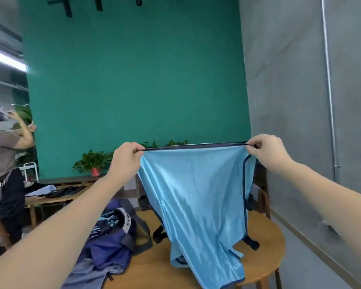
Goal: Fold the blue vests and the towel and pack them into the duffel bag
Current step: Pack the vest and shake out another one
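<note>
The light blue vest point(196, 195) is up in the air at centre frame, stretched wide by its dark-trimmed top edge, its lower end draping down onto the round wooden surface point(265, 257). The left hand point(125, 161) has a tight pinching grip on the vest's left corner; the right hand point(266, 150) pinches the right corner the same way. The hanging cloth hides much of the surface behind it; only dark straps point(251, 243) peek out at either side. Lower left, touching the surface's edge, sits the navy duffel bag point(111, 245), mouth open. Beyond it, a low bench point(56, 198) carries dark clothes, with a potted plant point(93, 162) against the green wall. Far left, another person point(4, 163) stands with arms raised.
</note>
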{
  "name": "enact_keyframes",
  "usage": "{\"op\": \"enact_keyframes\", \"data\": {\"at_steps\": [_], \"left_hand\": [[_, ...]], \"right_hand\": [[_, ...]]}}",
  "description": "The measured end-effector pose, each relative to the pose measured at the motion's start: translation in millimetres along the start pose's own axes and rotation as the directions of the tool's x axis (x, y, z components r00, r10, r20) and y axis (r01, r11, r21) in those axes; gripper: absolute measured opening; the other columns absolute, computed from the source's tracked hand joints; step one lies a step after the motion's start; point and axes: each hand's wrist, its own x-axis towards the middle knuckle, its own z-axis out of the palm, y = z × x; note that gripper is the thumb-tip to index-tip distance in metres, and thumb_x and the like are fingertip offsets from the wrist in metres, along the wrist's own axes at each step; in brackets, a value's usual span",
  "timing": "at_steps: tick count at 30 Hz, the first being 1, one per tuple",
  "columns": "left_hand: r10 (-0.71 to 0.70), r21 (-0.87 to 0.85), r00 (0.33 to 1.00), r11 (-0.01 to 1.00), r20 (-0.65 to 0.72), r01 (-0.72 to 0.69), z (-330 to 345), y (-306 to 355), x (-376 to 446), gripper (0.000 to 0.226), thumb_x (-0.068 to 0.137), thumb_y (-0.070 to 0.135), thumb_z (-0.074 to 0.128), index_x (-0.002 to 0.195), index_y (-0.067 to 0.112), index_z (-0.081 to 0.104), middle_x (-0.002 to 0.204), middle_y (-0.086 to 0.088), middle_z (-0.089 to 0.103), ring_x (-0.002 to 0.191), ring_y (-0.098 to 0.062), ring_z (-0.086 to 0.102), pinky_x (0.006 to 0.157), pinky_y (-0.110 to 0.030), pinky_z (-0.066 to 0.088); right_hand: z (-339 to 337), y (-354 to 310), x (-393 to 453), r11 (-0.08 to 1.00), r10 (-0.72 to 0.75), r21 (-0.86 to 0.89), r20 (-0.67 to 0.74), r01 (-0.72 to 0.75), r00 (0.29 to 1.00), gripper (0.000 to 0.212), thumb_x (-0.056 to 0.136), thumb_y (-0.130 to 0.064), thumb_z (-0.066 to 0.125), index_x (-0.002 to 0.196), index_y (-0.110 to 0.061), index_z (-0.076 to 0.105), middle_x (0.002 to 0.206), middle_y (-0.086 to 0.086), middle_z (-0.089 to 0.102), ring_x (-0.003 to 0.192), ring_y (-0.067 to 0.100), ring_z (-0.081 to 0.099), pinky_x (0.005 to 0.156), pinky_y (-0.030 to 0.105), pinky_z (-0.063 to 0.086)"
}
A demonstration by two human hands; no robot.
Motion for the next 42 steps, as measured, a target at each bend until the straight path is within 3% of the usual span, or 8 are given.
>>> {"op": "enact_keyframes", "data": {"at_steps": [7, 12, 15, 19, 30, 35, 39, 42], "left_hand": [[0.019, -0.028, 0.997, 0.999, -0.08, -0.021, -95.5, 44.0, 64.3, 0.019, 0.099, 0.019, 0.058, 0.111, 0.015, 0.073, 0.106, 0.002, 0.07, 0.093, -0.013, 0.057, 0.085, -0.024, 0.039], [-0.017, -0.164, 0.997, 0.986, 0.08, 0.03, -136.1, 51.0, 73.1, 0.01, 0.096, 0.026, 0.064, 0.102, 0.026, 0.073, 0.104, 0.012, 0.069, 0.1, -0.016, 0.063, 0.089, -0.033, 0.049], [-0.027, -0.12, 0.994, 0.992, 0.103, 0.039, -138.0, 47.3, 69.8, 0.011, 0.096, 0.026, 0.065, 0.102, 0.024, 0.073, 0.101, 0.008, 0.069, 0.094, -0.014, 0.061, 0.084, -0.03, 0.046], [-0.03, -0.14, 0.989, 0.989, 0.147, 0.05, -128.7, 44.2, 62.0, 0.008, 0.095, 0.023, 0.066, 0.097, 0.028, 0.072, 0.102, 0.008, 0.071, 0.096, -0.013, 0.063, 0.087, -0.031, 0.048], [-0.06, -0.234, 0.957, 0.963, 0.284, 0.13, -117.0, 33.6, 55.9, 0.013, 0.095, 0.015, 0.068, 0.095, 0.027, 0.073, 0.106, 0.006, 0.071, 0.104, -0.011, 0.064, 0.099, -0.032, 0.048], [0.002, -0.06, 0.982, 0.998, 0.187, 0.009, -113.4, 33.2, 55.1, 0.015, 0.094, 0.017, 0.069, 0.097, 0.031, 0.072, 0.102, 0.008, 0.071, 0.098, -0.013, 0.065, 0.088, -0.025, 0.047], [0.07, -0.06, 0.995, 0.996, 0.077, -0.065, -109.5, 30.2, 51.8, 0.013, 0.097, 0.014, 0.064, 0.101, 0.026, 0.066, 0.102, 0.003, 0.065, 0.088, -0.018, 0.062, 0.073, -0.023, 0.044], [0.066, -0.052, 0.99, 0.997, 0.125, -0.059, -108.2, 28.0, 50.0, 0.015, 0.097, 0.013, 0.063, 0.105, 0.025, 0.058, 0.1, 0.003, 0.061, 0.084, -0.021, 0.06, 0.074, -0.031, 0.049]], "right_hand": [[-89.6, -54.6, 47.6, 0.994, 0.016, 0.111, 0.035, -0.02, 0.999, 0.015, 0.09, -0.019, 0.072, 0.104, -0.012, 0.076, 0.103, 0.002, 0.073, 0.095, 0.024, 0.067, 0.085, 0.03, 0.049], [-120.1, -72.4, 52.9, 0.951, 0.026, 0.308, -0.008, -0.022, 1.0, 0.009, 0.092, -0.016, 0.071, 0.099, -0.016, 0.077, 0.1, -0.003, 0.074, 0.091, 0.017, 0.067, 0.099, 0.034, 0.051], [-116.4, -74.4, 50.5, 0.995, 0.0, 0.097, 0.106, -0.01, 0.994, 0.017, 0.09, -0.018, 0.074, 0.105, -0.01, 0.077, 0.106, 0.001, 0.073, 0.096, 0.017, 0.065, 0.093, 0.03, 0.048], [-111.8, -69.8, 49.3, 0.991, 0.001, 0.136, 0.006, -0.002, 1.0, 0.014, 0.093, -0.017, 0.071, 0.104, -0.012, 0.077, 0.103, 0.004, 0.073, 0.098, 0.023, 0.067, 0.087, 0.03, 0.048], [-110.9, -55.3, 41.1, 0.992, 0.059, 0.102, 0.186, -0.078, 0.981, 0.013, 0.08, -0.018, 0.084, 0.091, -0.015, 0.08, 0.097, -0.011, 0.073, 0.094, 0.005, 0.066, 0.083, 0.024, 0.044], [-118.0, -53.9, 44.5, 0.996, 0.038, 0.065, 0.214, -0.053, 0.976, 0.016, 0.08, -0.012, 0.083, 0.094, -0.017, 0.08, 0.091, -0.005, 0.076, 0.09, 0.013, 0.069, 0.074, 0.017, 0.047], [-120.5, -55.6, 45.3, 1.0, 0.001, 0.018, 0.226, -0.006, 0.974, 0.014, 0.082, -0.009, 0.08, 0.091, -0.019, 0.076, 0.09, 0.001, 0.076, 0.092, 0.021, 0.071, 0.077, 0.025, 0.053], [-114.4, -57.7, 42.0, 0.996, -0.054, -0.059, 0.211, 0.068, 0.976, 0.02, 0.084, -0.008, 0.074, 0.098, -0.022, 0.067, 0.098, -0.001, 0.071, 0.096, 0.02, 0.066, 0.08, 0.03, 0.052]]}}
